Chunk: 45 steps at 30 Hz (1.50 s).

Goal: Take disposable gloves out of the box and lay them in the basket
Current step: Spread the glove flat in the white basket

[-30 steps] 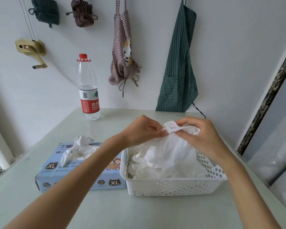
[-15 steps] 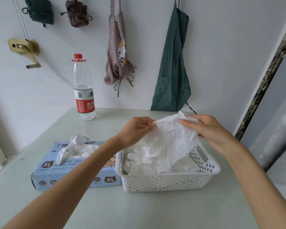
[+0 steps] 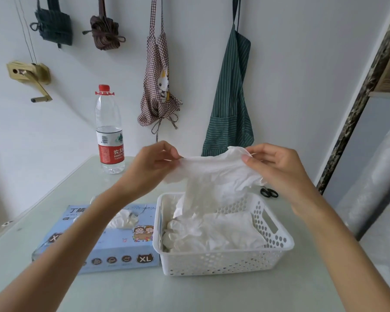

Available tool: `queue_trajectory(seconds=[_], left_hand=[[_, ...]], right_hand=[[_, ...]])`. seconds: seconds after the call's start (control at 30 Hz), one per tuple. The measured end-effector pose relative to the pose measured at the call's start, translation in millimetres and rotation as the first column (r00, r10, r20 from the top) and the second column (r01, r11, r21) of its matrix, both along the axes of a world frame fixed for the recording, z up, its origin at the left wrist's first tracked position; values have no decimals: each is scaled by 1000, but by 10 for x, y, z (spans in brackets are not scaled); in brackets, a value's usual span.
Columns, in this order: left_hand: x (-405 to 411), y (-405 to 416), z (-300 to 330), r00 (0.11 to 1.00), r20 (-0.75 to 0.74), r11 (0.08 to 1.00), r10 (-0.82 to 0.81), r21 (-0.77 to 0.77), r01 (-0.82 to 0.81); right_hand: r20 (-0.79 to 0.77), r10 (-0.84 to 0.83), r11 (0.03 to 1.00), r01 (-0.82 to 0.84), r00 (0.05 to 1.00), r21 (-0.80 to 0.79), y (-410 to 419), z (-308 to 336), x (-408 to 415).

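I have a thin white disposable glove (image 3: pixel 214 174) stretched between my two hands above the white perforated plastic basket (image 3: pixel 277 233). My left hand (image 3: pixel 151 165) pinches one corner of the cuff edge and my right hand (image 3: pixel 273 165) pinches the other, fingers curled on the film, so the glove hangs open with its lower part trailing down into the basket. I judge this as the laying step: the glove is out of the box and spread, not yet set down. Next I would lower both hands together and release so it settles flat on the pile of white gloves (image 3: pixel 214 233) already lying inside.

Just left of the basket, touching or nearly so, sits the pale blue cardboard glove box (image 3: pixel 122 248) with another glove (image 3: pixel 124 219) bunched up out of its slot. Farther back on the pale green counter (image 3: pixel 144 293) stands a clear plastic water bottle with a red cap (image 3: pixel 109 131), and small black rings (image 3: pixel 269 193) lie behind the basket. Nothing blocks the drop; my own left forearm crosses over the box.
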<state>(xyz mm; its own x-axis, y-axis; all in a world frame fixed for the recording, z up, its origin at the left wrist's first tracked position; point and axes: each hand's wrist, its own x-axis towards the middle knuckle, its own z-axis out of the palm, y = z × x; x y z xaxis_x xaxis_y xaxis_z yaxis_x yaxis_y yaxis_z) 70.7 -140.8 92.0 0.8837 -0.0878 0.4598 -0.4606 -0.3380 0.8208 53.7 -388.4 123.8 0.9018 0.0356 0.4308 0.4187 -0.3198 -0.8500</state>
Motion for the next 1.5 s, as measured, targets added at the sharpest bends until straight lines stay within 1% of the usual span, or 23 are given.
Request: queue_trajectory(seconds=[0.1, 0.2, 0.3, 0.37, 0.43, 0.53, 0.6, 0.63, 0.7, 0.77, 0.8, 0.9, 0.97, 1.0, 1.03, 1.1, 1.13, 1.17, 1.23, 1.3, 1.37, 1.43, 1.5], left_hand=[[-59, 62, 212, 985, 157, 983, 75, 156, -100], [95, 1, 273, 958, 263, 902, 117, 375, -213], [378, -225, 32, 982, 177, 746, 73, 644, -172], [535, -398, -247, 996, 88, 617, 26, 783, -86], [617, -530, -493, 999, 40, 536, 18, 843, -43], [629, -647, -665, 982, 183, 538, 36, 825, -173], [541, -692, -694, 964, 263, 579, 41, 780, -238], [486, -685, -708, 971, 235, 589, 38, 780, -212], [400, -633, -750, 1000, -20, 552, 11, 834, 10], [374, -566, -820, 941, -336, 410, -25, 855, 316], [382, -539, -862, 901, -434, 325, -16, 850, 415], [404, -471, -983, 866, -498, 107, 46, 864, 491], [391, -449, -1006, 877, -479, 29, 41, 878, 479], [384, -433, -994, 889, -457, 44, 19, 889, 456], [371, -415, -944, 908, -418, 102, -5, 903, 416], [345, -372, -820, 949, -314, 309, -41, 899, 310], [327, -343, -755, 964, -262, 384, -48, 886, 260], [298, -317, -708, 974, -223, 414, -46, 883, 222], [249, -294, -688, 977, -214, 382, -13, 902, 202], [242, -301, -732, 974, -225, 367, 15, 907, 204], [261, -304, -772, 974, -226, 383, 34, 903, 196], [258, -281, -761, 971, -235, 364, 40, 909, 205], [206, -279, -717, 963, -268, 258, 31, 933, 252]], right_hand=[[-3, 40, 998, -40, 999, 51, 44, 77, -72], [-15, 18, 998, -18, 1000, 54, -15, 22, -30], [-101, -91, 984, 74, 991, -161, -141, -326, 190], [-181, -179, 891, 81, 967, -446, -187, -691, 370], [-200, -261, 747, 66, 944, -662, -192, -1024, 509], [-141, -334, 584, 87, 932, -807, -203, -1231, 580], [-132, -327, 546, 73, 936, -834, -218, -1246, 588], [-138, -310, 546, 57, 941, -836, -220, -1241, 580], [-155, -266, 527, 8, 951, -850, -235, -1258, 566], [-144, -255, 437, -19, 956, -899, -262, -1258, 560], [-131, -257, 381, -24, 957, -924, -278, -1254, 555], [-167, -272, 210, -111, 948, -971, -254, -1228, 513], [-267, -276, 150, -233, 923, -961, -262, -1276, 548], [-313, -271, 154, -280, 910, -948, -261, -1277, 570], [-346, -255, 163, -313, 903, -936, -266, -1247, 587], [-390, -223, 209, -347, 894, -915, -333, -1157, 634], [-375, -211, 238, -325, 903, -915, -355, -1081, 630], [-330, -183, 275, -274, 926, -922, -379, -1028, 630], [-251, -108, 389, -192, 962, -901, -367, -980, 628], [-362, -24, 434, -317, 932, -844, -306, -1038, 633], [-492, -33, 379, -445, 870, -812, -256, -1165, 653], [-531, -73, 320, -484, 844, -814, -247, -1248, 677], [-541, -95, 332, -486, 835, -808, -255, -1291, 699]])
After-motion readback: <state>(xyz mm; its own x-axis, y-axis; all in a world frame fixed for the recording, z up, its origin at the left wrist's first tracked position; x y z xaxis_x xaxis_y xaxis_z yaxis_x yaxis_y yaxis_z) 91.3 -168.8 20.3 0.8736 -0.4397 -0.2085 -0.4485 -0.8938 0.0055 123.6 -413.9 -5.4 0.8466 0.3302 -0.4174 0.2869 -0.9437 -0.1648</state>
